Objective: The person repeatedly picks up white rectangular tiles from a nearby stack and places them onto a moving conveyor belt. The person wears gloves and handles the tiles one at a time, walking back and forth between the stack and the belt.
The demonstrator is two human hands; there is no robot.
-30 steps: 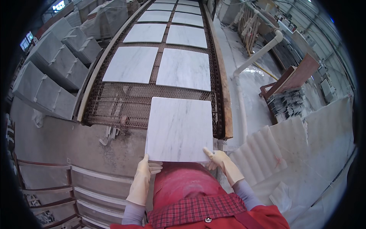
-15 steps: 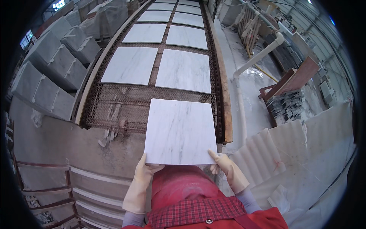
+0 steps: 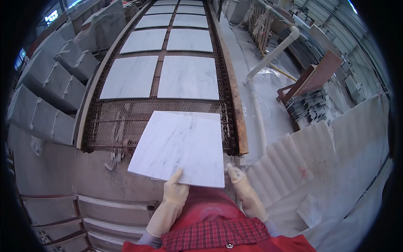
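A square white stone tile with grey veins (image 3: 180, 147) is held out in front of me, its far side over the near end of a mesh conveyor (image 3: 111, 130). My left hand (image 3: 176, 191), in a cream rubber glove, grips the tile's near edge, thumb on top and fingers hidden underneath. Just off the near right corner is my right hand (image 3: 241, 180), gloved alike, apart from the tile; its fingers are smeared by motion. Similar tiles lie in two columns along the conveyor, the closest being a left tile (image 3: 128, 77) and a right tile (image 3: 188, 77).
A wooden rail (image 3: 235, 109) borders the conveyor's right side. Bundled grey slabs (image 3: 42, 107) stand to the left, above a metal rack (image 3: 113, 222). On the right are a white pipe (image 3: 273, 54), a stack of dark stone pieces (image 3: 308, 107) and pale foam sheeting (image 3: 281, 166).
The tile has turned and shifted left. My left hand has moved right along its near edge, while my right hand has come off the right corner. My view has shifted slightly.
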